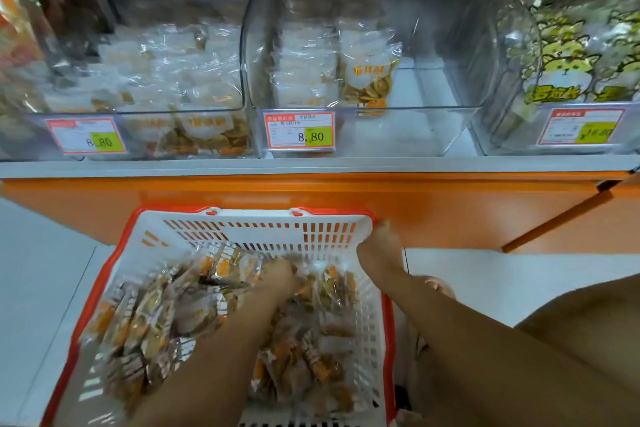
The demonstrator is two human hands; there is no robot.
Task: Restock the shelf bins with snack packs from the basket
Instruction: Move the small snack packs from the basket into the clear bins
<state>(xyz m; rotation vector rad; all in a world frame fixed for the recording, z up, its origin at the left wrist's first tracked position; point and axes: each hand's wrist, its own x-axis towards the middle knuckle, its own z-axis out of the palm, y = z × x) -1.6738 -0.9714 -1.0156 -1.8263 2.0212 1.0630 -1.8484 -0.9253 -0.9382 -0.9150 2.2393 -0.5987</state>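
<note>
The left hand [280, 276] is down among the snack packs [149, 315] near the far edge of the basket [256, 210], its fingers sunk into the heap, so I cannot tell whether they have closed on a pack or are only feeling for one. The right hand [379, 248] holds the basket's wall at the far right corner, fingers hooked over the rim, which steadies it. The pick would go best if the left hand takes a few packs that lie the same way and lifts them straight up clear of the rim while the right keeps the basket from sliding. They could then stand upright in the middle bin [415, 128], whose right half looks bare beside the upright packs [367, 80] along its left wall. The left bin [156, 113] looks nearly full. Motion blur smears the pack labels and the left fingertips. The basket's near edge is cut off at the bottom, and how deep the heap goes is hidden
</note>
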